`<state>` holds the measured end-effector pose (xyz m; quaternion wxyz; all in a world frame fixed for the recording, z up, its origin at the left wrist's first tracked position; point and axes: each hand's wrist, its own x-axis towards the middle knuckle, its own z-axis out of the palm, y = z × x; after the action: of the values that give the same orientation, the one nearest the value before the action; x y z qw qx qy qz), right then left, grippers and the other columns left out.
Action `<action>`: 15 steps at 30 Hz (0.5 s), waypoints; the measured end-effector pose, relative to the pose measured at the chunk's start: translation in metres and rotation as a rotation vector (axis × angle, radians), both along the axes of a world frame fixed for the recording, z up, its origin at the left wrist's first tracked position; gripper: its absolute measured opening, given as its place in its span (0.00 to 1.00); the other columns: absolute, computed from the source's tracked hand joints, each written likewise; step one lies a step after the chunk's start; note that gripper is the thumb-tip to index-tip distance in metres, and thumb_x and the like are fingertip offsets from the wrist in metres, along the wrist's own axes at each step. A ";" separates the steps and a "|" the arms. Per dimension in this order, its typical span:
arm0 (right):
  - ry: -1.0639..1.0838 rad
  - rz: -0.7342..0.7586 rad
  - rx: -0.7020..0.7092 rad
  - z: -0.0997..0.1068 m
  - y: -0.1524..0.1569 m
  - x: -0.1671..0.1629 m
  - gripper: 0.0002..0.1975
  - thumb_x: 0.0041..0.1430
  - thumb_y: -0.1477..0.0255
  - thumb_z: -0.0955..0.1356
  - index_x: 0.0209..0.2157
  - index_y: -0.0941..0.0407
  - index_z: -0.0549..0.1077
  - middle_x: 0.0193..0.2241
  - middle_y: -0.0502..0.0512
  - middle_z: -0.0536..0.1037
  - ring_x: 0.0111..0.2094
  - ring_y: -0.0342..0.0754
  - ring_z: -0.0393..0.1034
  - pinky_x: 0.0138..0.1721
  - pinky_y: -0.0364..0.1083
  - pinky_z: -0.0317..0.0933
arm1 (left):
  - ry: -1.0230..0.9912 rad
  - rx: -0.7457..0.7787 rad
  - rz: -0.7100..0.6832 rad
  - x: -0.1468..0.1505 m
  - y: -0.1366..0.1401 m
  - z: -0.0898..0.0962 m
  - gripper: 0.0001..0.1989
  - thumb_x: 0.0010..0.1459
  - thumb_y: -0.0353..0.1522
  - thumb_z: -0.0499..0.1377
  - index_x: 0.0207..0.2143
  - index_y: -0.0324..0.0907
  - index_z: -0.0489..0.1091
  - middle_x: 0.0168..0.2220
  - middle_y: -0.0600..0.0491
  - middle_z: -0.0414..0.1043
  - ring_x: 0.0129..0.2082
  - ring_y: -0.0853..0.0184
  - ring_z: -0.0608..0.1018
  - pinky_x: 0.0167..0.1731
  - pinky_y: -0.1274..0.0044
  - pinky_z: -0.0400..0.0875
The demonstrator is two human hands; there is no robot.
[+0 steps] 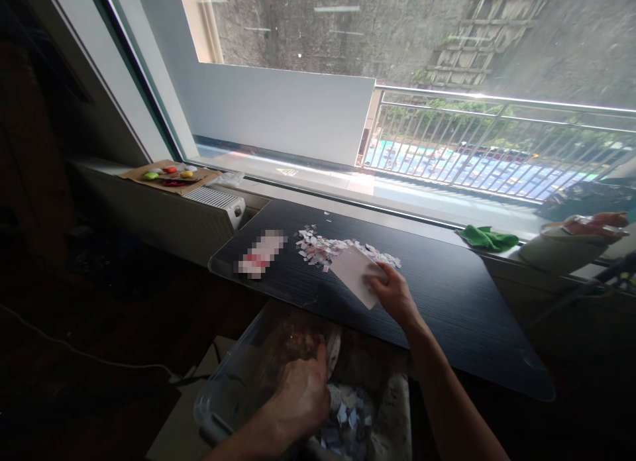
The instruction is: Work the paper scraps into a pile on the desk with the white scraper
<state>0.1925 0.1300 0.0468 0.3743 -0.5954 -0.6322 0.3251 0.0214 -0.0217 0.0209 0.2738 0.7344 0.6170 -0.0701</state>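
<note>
My right hand [392, 290] pinches a stiff-looking white sheet of paper [354, 275] above the dark tabletop [437, 295]. The sheet's far edge meets a spread heap of small torn paper scraps [318, 248]. Below the table's near edge, my left hand [304, 389] is over a clear plastic bin [218, 388]. Its fingers are curled with the index finger towards the table; what they grip, if anything, is hidden. More paper scraps [350, 411] lie in the bin beside a pale spotted cloth or liner [397, 408].
A blurred red-and-white item [262, 254] lies on the table's left. Behind runs a window sill with a green cloth [487, 238] and a pale container [561, 249]. At left, a radiator [209, 206] carries a brown board [163, 176] with colourful small items. A cable [89, 350] crosses the dark floor.
</note>
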 end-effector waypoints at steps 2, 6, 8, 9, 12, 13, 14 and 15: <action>-0.093 0.000 0.050 0.002 0.004 -0.006 0.21 0.46 0.69 0.64 0.44 0.56 0.70 0.32 0.54 0.75 0.31 0.48 0.68 0.31 0.46 0.63 | -0.007 -0.006 0.013 -0.001 0.000 -0.003 0.35 0.49 0.29 0.49 0.61 0.28 0.45 0.38 0.37 0.73 0.40 0.52 0.75 0.40 0.63 0.67; -0.152 0.106 0.036 0.007 0.003 -0.012 0.18 0.47 0.70 0.64 0.43 0.55 0.71 0.30 0.53 0.76 0.28 0.47 0.69 0.31 0.45 0.62 | 0.001 -0.038 0.039 -0.001 0.000 0.000 0.36 0.48 0.28 0.49 0.60 0.29 0.46 0.38 0.38 0.74 0.39 0.54 0.76 0.39 0.66 0.67; -0.172 0.103 0.020 0.010 0.000 -0.011 0.18 0.48 0.69 0.64 0.42 0.55 0.71 0.29 0.53 0.76 0.27 0.46 0.68 0.29 0.45 0.62 | 0.001 -0.031 0.033 -0.002 0.001 0.002 0.36 0.47 0.28 0.49 0.60 0.29 0.47 0.38 0.38 0.74 0.39 0.54 0.76 0.39 0.66 0.67; -0.188 0.082 0.022 0.011 -0.001 -0.010 0.18 0.48 0.69 0.63 0.42 0.55 0.71 0.29 0.54 0.76 0.28 0.47 0.68 0.29 0.45 0.62 | -0.005 -0.025 0.031 -0.002 0.001 0.003 0.36 0.47 0.28 0.49 0.60 0.29 0.47 0.39 0.38 0.74 0.39 0.53 0.76 0.39 0.66 0.68; -0.210 0.059 0.024 0.013 -0.002 -0.007 0.18 0.48 0.68 0.63 0.43 0.55 0.71 0.30 0.54 0.75 0.28 0.47 0.68 0.28 0.45 0.62 | -0.018 -0.024 0.034 -0.002 0.001 0.005 0.36 0.47 0.28 0.49 0.60 0.28 0.47 0.39 0.38 0.74 0.39 0.53 0.76 0.39 0.65 0.68; -0.207 0.069 0.019 0.013 -0.003 -0.006 0.18 0.48 0.68 0.63 0.43 0.55 0.71 0.29 0.54 0.75 0.28 0.47 0.68 0.28 0.44 0.61 | -0.013 -0.027 0.036 -0.001 0.002 0.005 0.36 0.47 0.28 0.49 0.60 0.29 0.48 0.39 0.38 0.74 0.38 0.53 0.76 0.39 0.65 0.68; -0.206 0.080 0.013 0.013 -0.003 -0.005 0.18 0.48 0.69 0.63 0.42 0.55 0.71 0.28 0.53 0.75 0.27 0.47 0.68 0.27 0.44 0.61 | -0.007 -0.030 0.037 -0.001 0.002 0.005 0.35 0.47 0.29 0.49 0.60 0.29 0.48 0.39 0.38 0.74 0.38 0.53 0.76 0.39 0.65 0.68; -0.212 0.085 0.012 0.014 -0.004 -0.004 0.18 0.48 0.69 0.63 0.42 0.55 0.71 0.28 0.53 0.75 0.27 0.46 0.68 0.27 0.44 0.61 | -0.003 -0.033 0.037 -0.001 0.002 0.005 0.35 0.47 0.29 0.50 0.59 0.30 0.49 0.39 0.38 0.74 0.38 0.54 0.77 0.39 0.65 0.68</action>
<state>0.1882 0.1264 0.0603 0.2947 -0.5970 -0.6948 0.2722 0.0209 -0.0200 0.0259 0.2880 0.7184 0.6288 -0.0741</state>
